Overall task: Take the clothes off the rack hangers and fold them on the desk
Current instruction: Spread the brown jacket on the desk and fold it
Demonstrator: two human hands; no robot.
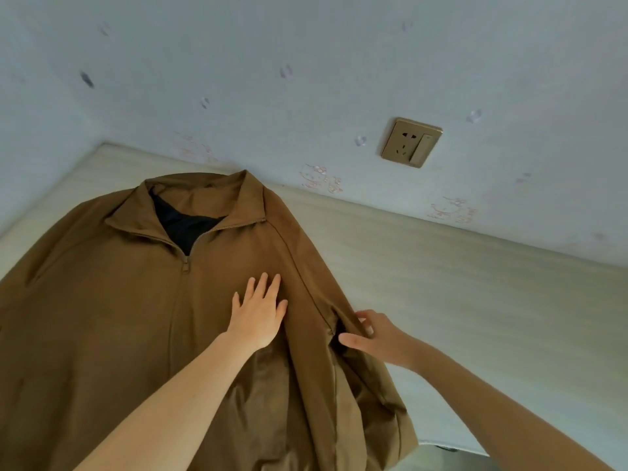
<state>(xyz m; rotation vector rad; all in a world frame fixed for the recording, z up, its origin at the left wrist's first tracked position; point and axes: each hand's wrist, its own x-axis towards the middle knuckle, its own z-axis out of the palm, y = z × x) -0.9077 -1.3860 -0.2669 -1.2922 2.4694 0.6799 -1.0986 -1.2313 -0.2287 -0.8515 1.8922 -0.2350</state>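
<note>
A brown zip-up jacket (119, 317) with a dark lining lies front up on the pale desk (458, 283), its collar toward the wall. My left hand (260, 312) lies flat on the jacket's chest with straight fingers, pressing the cloth down. My right hand (373, 333) is at the jacket's right side, where the sleeve meets the body, and pinches a fold of the brown cloth between thumb and fingers. The right sleeve is bunched below that hand, near the desk's front edge. No rack or hanger is in view.
The desk runs along a light blue wall (306, 62) with small stickers. A gold wall socket (411, 142) with a switch sits above the desk to the right. Bare desk surface shows to the right of the jacket.
</note>
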